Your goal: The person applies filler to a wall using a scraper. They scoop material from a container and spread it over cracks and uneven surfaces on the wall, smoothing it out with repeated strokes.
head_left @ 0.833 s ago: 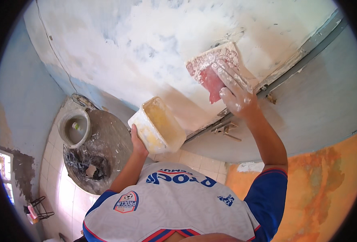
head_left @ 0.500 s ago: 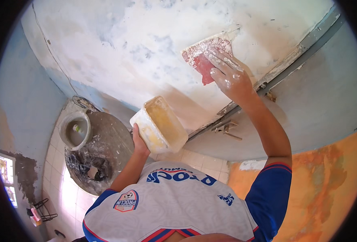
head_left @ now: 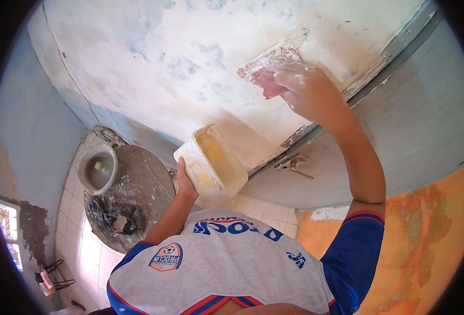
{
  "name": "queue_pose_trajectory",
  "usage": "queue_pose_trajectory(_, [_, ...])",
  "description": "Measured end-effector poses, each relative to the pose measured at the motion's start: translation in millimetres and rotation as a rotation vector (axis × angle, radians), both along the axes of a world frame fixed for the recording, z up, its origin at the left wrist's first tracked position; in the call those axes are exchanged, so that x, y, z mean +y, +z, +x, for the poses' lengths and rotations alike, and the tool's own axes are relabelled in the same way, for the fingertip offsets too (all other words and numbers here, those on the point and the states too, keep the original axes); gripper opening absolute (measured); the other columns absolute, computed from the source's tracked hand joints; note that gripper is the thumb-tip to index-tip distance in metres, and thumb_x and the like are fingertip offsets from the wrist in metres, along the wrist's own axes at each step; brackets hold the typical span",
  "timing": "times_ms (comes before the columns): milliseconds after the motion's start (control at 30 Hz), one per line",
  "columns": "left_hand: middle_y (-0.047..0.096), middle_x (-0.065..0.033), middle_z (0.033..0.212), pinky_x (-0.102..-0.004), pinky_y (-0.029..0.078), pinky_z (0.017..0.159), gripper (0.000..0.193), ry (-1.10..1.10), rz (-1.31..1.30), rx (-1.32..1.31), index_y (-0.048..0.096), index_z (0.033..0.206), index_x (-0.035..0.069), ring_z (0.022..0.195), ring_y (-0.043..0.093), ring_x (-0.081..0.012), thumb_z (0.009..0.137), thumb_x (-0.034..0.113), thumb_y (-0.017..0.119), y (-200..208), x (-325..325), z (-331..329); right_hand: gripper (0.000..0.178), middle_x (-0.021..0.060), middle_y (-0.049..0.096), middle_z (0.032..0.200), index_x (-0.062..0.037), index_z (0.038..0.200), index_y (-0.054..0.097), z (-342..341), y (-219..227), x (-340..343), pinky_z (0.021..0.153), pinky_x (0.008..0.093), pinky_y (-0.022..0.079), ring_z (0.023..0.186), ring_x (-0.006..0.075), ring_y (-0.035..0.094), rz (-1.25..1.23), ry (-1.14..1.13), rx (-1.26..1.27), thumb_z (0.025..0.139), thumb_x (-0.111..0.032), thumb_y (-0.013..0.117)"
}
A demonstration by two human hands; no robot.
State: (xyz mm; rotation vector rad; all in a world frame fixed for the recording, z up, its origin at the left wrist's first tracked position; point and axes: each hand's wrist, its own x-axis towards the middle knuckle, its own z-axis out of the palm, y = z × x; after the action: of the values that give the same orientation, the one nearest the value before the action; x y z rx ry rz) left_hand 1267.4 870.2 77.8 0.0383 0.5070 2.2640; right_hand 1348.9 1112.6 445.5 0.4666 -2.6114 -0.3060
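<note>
Red scraper [head_left: 266, 80] pinched in right hand [head_left: 309, 90], tub [head_left: 204, 172] clasped in left hand [head_left: 186, 182], bucket [head_left: 81, 169] and round tabletop [head_left: 144, 176] nearby.

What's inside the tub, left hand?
The tub in the left hand shows yellowish inner surfaces; its near wall covers part of the interior, so any contents there can't be seen.

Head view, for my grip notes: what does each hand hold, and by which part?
The left hand holds the pale tub at its left outer side; the right hand holds the red spreader at its right side.
</note>
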Motion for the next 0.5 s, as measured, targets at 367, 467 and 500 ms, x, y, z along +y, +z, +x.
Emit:
queue_pose_trajectory(367, [0.048,-0.0139,0.149,-0.0467,0.04,0.113,0.069,0.056,-0.02,-0.007,0.034,0.153,0.008,0.136,0.049,-0.0312,0.103,0.056,0.029,8,-2,6,0.02,0.008,0.07,0.12,-0.0049,0.092,0.065,9,-12,3,0.09,0.0388,0.057,0.113,0.0293,0.065,0.056,-0.003,0.113,0.074,0.003,0.066])
queue_pose_trajectory(467, [0.048,-0.0139,0.149,-0.0466,0.039,0.114,0.069,0.063,-0.03,-0.03,0.035,0.153,0.008,0.136,0.049,-0.0315,0.103,0.056,0.03,6,-6,7,0.006,0.0103,0.071,0.115,-0.0018,0.085,0.065,13,-17,7,0.088,0.0395,0.06,0.108,0.03,0.069,0.162,0.112,0.284,0.081,-0.002,0.069])
queue_pose_trajectory(500, [0.047,-0.0139,0.15,-0.0468,0.039,0.114,0.071,0.078,-0.042,-0.012,0.035,0.153,0.008,0.136,0.048,-0.0319,0.103,0.058,0.029,6,-5,5,0.006,0.0103,0.071,0.115,-0.0018,0.085,0.065,16,-22,7,0.088,0.0395,0.06,0.108,0.03,0.069,0.158,0.117,0.282,0.081,-0.002,0.069])
